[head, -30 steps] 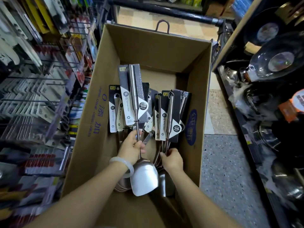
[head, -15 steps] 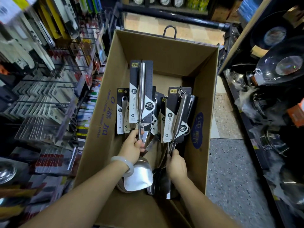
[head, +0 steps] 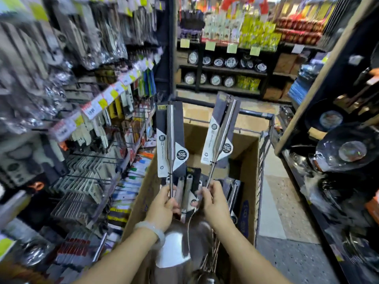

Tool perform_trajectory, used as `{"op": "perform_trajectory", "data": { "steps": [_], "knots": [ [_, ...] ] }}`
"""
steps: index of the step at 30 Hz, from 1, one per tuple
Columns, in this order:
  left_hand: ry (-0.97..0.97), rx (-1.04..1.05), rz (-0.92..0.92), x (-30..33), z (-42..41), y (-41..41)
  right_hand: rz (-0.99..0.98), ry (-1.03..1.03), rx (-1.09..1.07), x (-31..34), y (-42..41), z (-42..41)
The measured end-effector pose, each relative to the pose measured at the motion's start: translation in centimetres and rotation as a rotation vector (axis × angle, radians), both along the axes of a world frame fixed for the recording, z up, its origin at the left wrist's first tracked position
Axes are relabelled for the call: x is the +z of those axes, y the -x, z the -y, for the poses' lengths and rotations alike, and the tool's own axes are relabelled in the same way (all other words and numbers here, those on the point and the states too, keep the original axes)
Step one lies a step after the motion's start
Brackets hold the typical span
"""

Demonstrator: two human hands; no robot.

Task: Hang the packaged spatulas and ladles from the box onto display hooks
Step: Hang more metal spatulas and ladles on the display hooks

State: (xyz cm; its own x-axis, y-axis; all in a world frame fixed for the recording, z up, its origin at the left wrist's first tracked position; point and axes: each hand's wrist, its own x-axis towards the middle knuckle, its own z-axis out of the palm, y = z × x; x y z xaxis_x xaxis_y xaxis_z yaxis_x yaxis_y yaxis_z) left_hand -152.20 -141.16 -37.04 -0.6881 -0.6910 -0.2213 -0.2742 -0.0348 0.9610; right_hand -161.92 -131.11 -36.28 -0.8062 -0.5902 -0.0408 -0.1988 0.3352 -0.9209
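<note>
1. Two packaged steel utensils are lifted above the cardboard box [head: 244, 181], handles pointing up, each tied to a dark-and-white card.
2. The left hand [head: 162, 208] has its grip curled tight round the thin shank of the spatula [head: 170, 138]; its broad shiny blade hangs below the wrist, over the box.
3. The right hand [head: 213, 201] pinches the shank of the second utensil [head: 220, 132], which leans to the right; its working end is blurred among the metal below, so I cannot tell spatula from ladle.
4. More carded utensils [head: 189, 187] stand in the box just behind the two hands.
5. A pale bangle [head: 152, 229] sits on the left wrist.
6. The box sits in a wire trolley [head: 264, 152].
7. To the left, display hooks [head: 88, 158] carry rows of packaged goods, with price tags [head: 98, 103] above them.
8. To the right, a shelf holds wrapped pans [head: 348, 152].
</note>
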Motion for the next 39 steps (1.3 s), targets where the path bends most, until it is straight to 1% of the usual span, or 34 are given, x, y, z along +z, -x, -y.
{"op": "perform_trajectory", "data": {
  "steps": [3, 5, 10, 13, 14, 17, 22, 25, 28, 30, 34, 36, 39],
  "knots": [
    [0.080, 0.036, -0.049, 3.4, 0.4, -0.3, -0.027, 0.084, 0.053, 2.5, 0.6, 0.8],
    [0.110, 0.066, -0.067, 5.4, 0.6, -0.8, -0.092, 0.122, 0.098, 4.9, 0.4, 0.9],
    [0.128, 0.153, -0.106, 9.8, -1.2, -4.4, -0.251, 0.097, 0.246, 9.8, -1.5, 0.5],
    [0.166, 0.276, -0.106, 11.8, -2.7, -7.3, -0.323, 0.119, 0.353, 12.4, -3.5, -0.2],
    [0.195, 0.315, -0.107, 12.7, -3.4, -8.4, -0.340, 0.130, 0.384, 13.2, -4.3, -0.4],
    [0.383, 0.417, -0.049, 15.7, -5.3, -12.3, -0.406, 0.193, 0.491, 15.8, -7.4, -0.8],
    [0.549, 0.604, -0.024, 21.1, -8.3, -19.6, -0.442, 0.341, 0.665, 20.7, -14.6, -0.9],
    [0.677, 0.730, -0.021, 24.6, -10.3, -24.7, -0.433, 0.475, 0.771, 24.1, -19.7, -1.4],
    [0.724, 0.836, 0.000, 28.3, -12.6, -30.1, -0.417, 0.549, 0.889, 27.3, -25.0, -1.9],
    [0.789, 0.923, 0.023, 30.4, -14.2, -33.8, -0.389, 0.608, 0.950, 29.2, -28.5, -2.5],
    [0.880, 1.072, 0.016, 34.8, -18.3, -41.0, -0.384, 0.710, 1.074, 32.8, -35.6, -4.0],
    [0.904, 1.121, -0.005, 37.1, -20.2, -44.6, -0.372, 0.752, 1.117, 34.6, -39.3, -4.8],
    [0.977, 1.183, 0.014, 40.7, -22.8, -50.1, -0.328, 0.806, 1.178, 37.8, -45.1, -6.2]
  ]
}}
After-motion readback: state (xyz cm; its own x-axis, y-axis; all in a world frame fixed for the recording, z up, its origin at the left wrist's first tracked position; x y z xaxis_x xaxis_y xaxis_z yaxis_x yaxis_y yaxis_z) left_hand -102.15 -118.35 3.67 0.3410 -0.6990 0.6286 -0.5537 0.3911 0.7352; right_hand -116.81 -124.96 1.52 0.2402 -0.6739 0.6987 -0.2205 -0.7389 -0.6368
